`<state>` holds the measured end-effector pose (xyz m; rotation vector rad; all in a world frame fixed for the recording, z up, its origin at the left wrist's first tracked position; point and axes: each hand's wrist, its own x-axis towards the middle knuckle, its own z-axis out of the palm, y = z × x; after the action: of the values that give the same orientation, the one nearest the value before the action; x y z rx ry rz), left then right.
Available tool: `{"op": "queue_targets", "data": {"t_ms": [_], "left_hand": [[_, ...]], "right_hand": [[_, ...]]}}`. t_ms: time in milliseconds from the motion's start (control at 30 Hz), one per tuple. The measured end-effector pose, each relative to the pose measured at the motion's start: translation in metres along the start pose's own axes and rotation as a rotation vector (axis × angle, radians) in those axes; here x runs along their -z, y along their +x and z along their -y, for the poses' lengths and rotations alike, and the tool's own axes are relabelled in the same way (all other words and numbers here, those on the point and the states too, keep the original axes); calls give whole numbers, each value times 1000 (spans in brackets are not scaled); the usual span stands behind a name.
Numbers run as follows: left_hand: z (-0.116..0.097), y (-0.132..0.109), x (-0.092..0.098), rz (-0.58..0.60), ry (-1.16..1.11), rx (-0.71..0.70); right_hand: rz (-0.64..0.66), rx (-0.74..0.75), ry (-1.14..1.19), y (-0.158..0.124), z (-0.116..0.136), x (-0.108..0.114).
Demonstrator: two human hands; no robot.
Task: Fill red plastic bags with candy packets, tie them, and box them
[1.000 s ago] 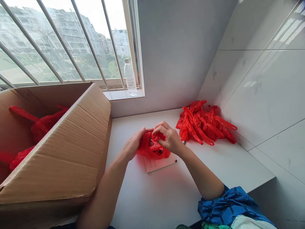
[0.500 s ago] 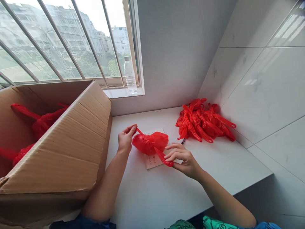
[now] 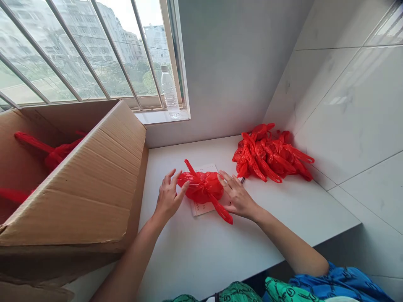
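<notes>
Both my left hand (image 3: 168, 199) and right hand (image 3: 238, 197), empty, half-open, are flanking a likely light, slippery red bag (image 3: 203, 188), pinchable by its five-o'clock handle (image 3: 223, 212).

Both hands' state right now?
Left hand: open, at the left end of the knotted red bag.
Right hand: open, at the right end, gripping nothing.

Between the left hand (image 3: 168, 196) and the right hand (image 3: 238, 197), the tied red bag (image 3: 201, 186) hides its contents and covers much of the paper (image 3: 201, 209) beneath it, whose marks are too small to read. Just beyond the right hand, a dark object (image 3: 242, 180) is mostly hidden. Left of the left hand, the cardboard box (image 3: 94, 180) runs off the picture's edge, its inside partly screened.
</notes>
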<state>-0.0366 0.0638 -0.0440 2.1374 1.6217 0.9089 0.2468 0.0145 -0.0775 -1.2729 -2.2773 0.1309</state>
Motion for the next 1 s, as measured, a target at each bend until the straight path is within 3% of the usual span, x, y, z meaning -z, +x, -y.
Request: {"op": "queue_targets", "data": {"t_ms": [133, 267, 533, 1000], "left_hand": [[-22, 20, -24, 82, 209, -283], [-14, 37, -47, 140, 264, -236], [14, 31, -76, 81, 271, -191], [18, 29, -83, 128, 218, -154]], "right_hand": [[47, 30, 29, 52, 5, -23], [91, -121, 103, 81, -4, -38], [195, -212, 65, 81, -19, -63], [260, -246, 53, 83, -17, -66]]}}
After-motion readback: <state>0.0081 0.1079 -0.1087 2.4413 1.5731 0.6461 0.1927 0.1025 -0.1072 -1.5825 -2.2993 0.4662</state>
